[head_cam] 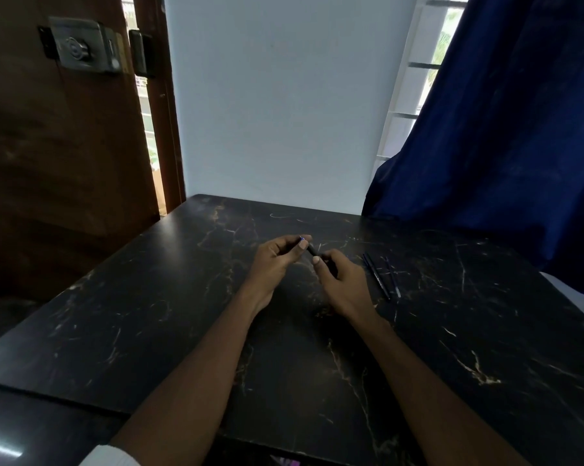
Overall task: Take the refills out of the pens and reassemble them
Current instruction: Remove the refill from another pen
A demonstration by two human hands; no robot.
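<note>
White sleeve at the near left edge, two bare forearms reaching forward over a black marbled tabletop veined in pale gold. Further out, left hand palm turned inward, fingers curled, thumb and fingertips pinched on the far end of a dark pen; a small blue tip just visible at that pinch. Right hand just beside it, fingers closed round the pen's near end, thumb pressed on top. Pen held between both hands, slanting from far left to near right, lifted just above the tabletop. Whether barrel and refill are joined or parted: cannot tell, too dark and small. To the right of the right hand, lying flat on the tabletop, two dark thin pieces: a longer pen and, just beside it, a slimmer refill, near parallel, apart from the hands. Beyond the tabletop, pale wall, brown door at left, blue curtain at right
</note>
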